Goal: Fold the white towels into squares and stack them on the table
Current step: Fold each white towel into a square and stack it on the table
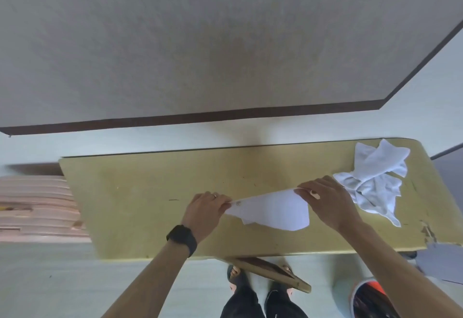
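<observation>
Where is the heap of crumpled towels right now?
In the head view, the heap of crumpled towels lies at the right end of the yellow table, just right of the right hand pinching the towel being folded.

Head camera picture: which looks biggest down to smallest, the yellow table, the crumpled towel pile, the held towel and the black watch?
1. yellow table
2. crumpled towel pile
3. held towel, nearly as big as the pile, so these two are hard to rank
4. black watch
</observation>
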